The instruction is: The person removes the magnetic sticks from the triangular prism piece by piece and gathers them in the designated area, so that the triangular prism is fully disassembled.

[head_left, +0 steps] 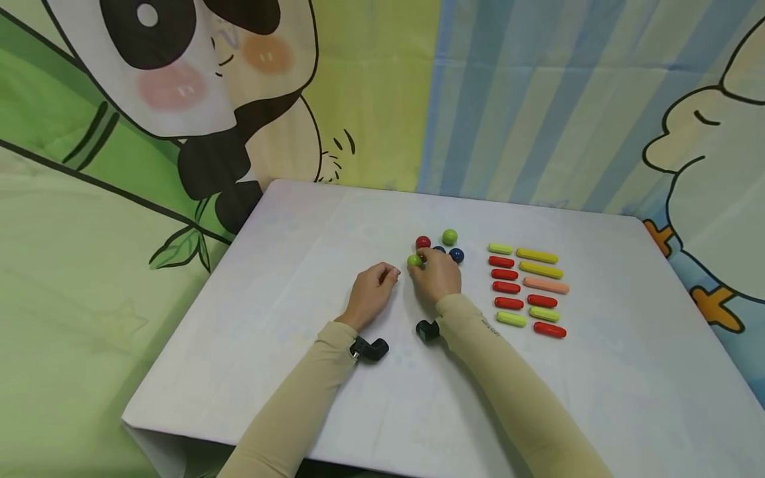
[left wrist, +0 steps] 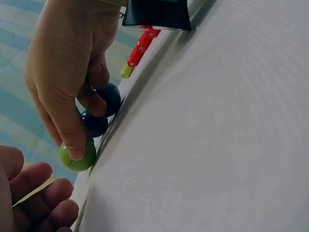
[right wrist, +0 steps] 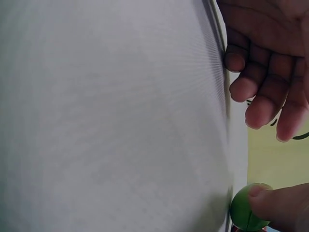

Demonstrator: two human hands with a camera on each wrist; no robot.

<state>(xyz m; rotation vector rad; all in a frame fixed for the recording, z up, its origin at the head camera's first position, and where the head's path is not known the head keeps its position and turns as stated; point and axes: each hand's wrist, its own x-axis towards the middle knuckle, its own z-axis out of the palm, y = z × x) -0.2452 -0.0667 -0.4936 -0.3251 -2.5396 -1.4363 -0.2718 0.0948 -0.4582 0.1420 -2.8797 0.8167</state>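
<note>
My right hand (head_left: 441, 277) pinches a green ball (head_left: 414, 261) at the left of a small cluster on the white table. Its thumb (right wrist: 273, 205) lies against that ball in the right wrist view. Around it are a red ball (head_left: 423, 242), a second green ball (head_left: 449, 236) farther back, a dark blue ball (head_left: 457, 255) and another blue ball (head_left: 439, 249) partly hidden by the hand. To the left, my left hand (head_left: 370, 293) is held at the table with loosely bent fingers and nothing in them; its fingertips (left wrist: 60, 191) are apart from the green ball.
Right of the balls, short sticks lie in two columns: several red ones (head_left: 507, 287), yellow ones (head_left: 540, 269), yellow-green ones (head_left: 511, 319) and one peach stick (head_left: 546, 285). The white table (head_left: 287, 265) meets a cartoon-printed curtain (head_left: 382, 99) at its back edge.
</note>
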